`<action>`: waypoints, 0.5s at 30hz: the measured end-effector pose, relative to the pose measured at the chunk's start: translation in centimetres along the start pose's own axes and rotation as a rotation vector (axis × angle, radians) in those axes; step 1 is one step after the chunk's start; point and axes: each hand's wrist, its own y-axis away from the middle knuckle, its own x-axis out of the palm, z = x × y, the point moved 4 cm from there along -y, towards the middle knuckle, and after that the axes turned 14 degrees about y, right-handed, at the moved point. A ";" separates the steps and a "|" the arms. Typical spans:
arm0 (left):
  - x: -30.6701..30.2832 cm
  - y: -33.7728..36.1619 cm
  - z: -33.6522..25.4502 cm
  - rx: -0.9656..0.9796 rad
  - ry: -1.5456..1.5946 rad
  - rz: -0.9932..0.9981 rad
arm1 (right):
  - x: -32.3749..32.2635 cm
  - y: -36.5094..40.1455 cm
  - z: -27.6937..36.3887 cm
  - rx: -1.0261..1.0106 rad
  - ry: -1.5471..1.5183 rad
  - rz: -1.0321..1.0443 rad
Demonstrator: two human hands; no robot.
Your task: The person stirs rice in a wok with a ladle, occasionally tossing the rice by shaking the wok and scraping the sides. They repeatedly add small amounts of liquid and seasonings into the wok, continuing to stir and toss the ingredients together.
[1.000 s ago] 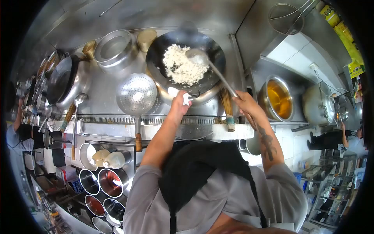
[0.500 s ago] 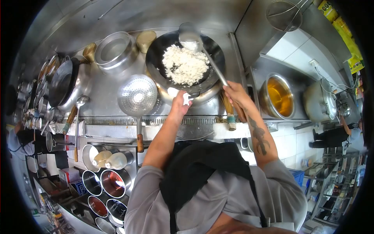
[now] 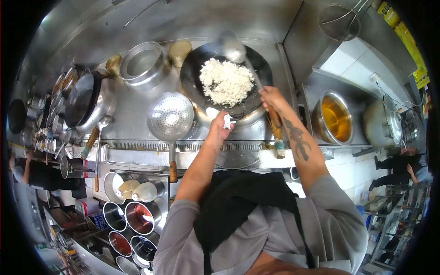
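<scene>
Inside the wok [image 3: 191, 81] — white rice [image 3: 227, 82]

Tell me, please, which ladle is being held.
The ladle at the wok, gripped by the right hand; the other ladle rests unheld, left of the skimmer.

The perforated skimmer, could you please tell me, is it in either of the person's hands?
No, the skimmer lies beside the wok, while the left hand grips a white cloth and the right hand holds the ladle.

Rice [image 3: 227, 82] is lying in wok [image 3: 262, 75]. Skimmer [image 3: 170, 117] is resting left of wok; stacked pots [image 3: 143, 64] are standing behind skimmer. Brush [image 3: 278, 143] is resting front-right of wok, basin [image 3: 319, 126] sitting farther right, lidded pot [image 3: 380, 121] beyond.
</scene>
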 end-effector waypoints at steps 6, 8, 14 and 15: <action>-0.1 -0.2 -0.3 -0.033 -0.013 -0.001 | 2.6 6.5 -0.6 -0.029 0.325 0.273; 0.6 0.7 -0.5 -0.010 -0.014 -0.050 | -1.1 10.5 -2.1 -0.130 0.287 0.369; -0.7 3.2 2.5 -0.014 0.128 0.017 | -8.2 16.7 -0.5 -0.301 1.026 0.060; 0.5 6.2 3.1 -0.017 0.175 0.024 | -7.9 17.5 0.7 -0.309 1.059 0.027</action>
